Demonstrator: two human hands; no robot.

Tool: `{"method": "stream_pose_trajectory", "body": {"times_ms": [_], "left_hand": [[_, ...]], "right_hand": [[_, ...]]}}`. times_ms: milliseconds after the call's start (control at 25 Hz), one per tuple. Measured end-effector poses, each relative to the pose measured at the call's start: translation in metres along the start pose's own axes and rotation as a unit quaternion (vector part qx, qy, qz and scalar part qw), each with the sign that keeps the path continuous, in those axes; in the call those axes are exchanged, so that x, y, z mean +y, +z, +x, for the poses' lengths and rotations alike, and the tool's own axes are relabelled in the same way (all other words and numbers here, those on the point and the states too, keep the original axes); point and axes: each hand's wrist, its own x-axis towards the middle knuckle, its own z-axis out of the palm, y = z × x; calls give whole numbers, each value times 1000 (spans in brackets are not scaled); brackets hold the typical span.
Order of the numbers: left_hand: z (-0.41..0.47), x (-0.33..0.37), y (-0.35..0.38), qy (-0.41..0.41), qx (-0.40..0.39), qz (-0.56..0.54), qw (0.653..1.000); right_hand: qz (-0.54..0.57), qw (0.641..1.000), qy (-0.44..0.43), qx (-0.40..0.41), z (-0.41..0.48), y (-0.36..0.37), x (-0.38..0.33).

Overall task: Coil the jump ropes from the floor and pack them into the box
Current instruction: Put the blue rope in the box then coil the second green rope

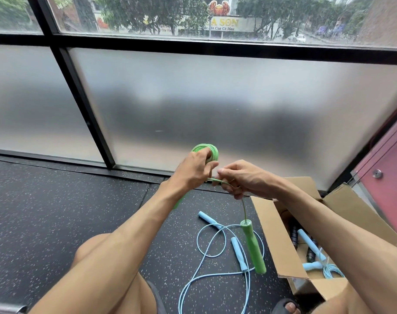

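Beside box (pixel 276 241), loose blue rope (pixel 238 253)

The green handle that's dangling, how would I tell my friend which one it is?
Find the open cardboard box on the dark speckled floor. Just left of it, the green handle hangs on a thin cord from the right hand. The pale blue handles beside it lie on the floor instead.

shop sign (pixel 224 24) | large letters: "A SON" | small line: "Cua Cà Mau" | rest unreadable
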Motion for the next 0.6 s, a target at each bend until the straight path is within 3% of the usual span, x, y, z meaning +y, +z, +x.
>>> {"method": "stream_pose_trajectory", "body": {"times_ms": [120, 200, 280, 440, 600], "left_hand": [[-4, 9, 1, -70, -211, -71, 972], [-5, 15, 2, -140, -277, -174, 935], [-6, 19, -2, -175, -282, -260, 907], [-9, 20, -18, -159, -290, -401, 854], [-6, 20, -29, -170, -265, -590, 743]], "right_hand": [[-35, 998, -23, 54, 1, -6, -2], [-67, 994, -23, 86, 2, -10, -1], [-77, 990, -35, 115, 4, -13, 0], [-60, 978, -73, 187, 7, -18, 0], [-21, 976, -75, 205, 10, -19, 7]]}}
